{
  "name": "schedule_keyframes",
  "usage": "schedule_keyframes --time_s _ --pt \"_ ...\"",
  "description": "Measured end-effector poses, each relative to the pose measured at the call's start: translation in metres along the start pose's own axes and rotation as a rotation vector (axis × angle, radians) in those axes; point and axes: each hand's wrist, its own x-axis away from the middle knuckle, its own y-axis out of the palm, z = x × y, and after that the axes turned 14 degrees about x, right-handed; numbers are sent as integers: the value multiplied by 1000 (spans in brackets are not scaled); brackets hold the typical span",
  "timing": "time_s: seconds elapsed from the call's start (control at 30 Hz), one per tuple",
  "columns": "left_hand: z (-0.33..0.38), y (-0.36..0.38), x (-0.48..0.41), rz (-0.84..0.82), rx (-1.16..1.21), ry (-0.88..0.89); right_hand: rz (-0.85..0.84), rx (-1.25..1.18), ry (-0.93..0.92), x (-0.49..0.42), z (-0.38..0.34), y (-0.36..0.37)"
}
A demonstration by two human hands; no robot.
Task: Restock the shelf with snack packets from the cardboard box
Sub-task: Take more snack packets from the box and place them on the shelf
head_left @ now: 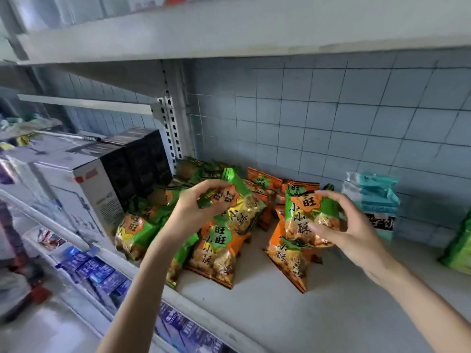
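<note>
Lower left of frame: blue boxes [96,268] in a row on a lower tier, partly blurred.

Bottom centre: shelf [280,314], pale board, bare along its front edge. Both forearms reach in over it from the bottom of the frame.

Centre: left hand [196,200], fingers curled round the top of the left packet [242,207], which is green, tilted and lifted above the pile.

Right of centre: right hand [349,225], thumb across the front and fingers behind, grasping the right packet [308,215], also green and held roughly upright.

Beneath the hands: orange packets [216,256], two lying flat on the board, one under each held packet and partly hidden by it.

Left of centre: green heap [137,230], several packets piled loosely against the boxes, crowding that side.

Behind the hands: back packets [265,179], orange, leaning near the wall, mostly covered.

Left: white box [84,197], with black boxes [142,164] just behind it, closing off the left end.

Right: teal packs [372,194], stacked against the wall; green bag [458,245] at the frame's right edge.

Rear: slotted post [173,128], upright; tiled wall [331,110], grey-blue.

Top: upper shelf [229,29], overhanging everything below.
</note>
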Motion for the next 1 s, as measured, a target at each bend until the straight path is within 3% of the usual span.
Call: schedule_keyframes --time_s 0.7,0.83,1.0 --pt "-17 -81 -23 230 -113 37 -14 64 -66 -61 -18 55" --pt "-25 -95 -46 197 -164 12 7 56 -42 -75 -19 75" --pt "-30 -111 -110 0 -483 16 -7 77 4 -104 -28 108"
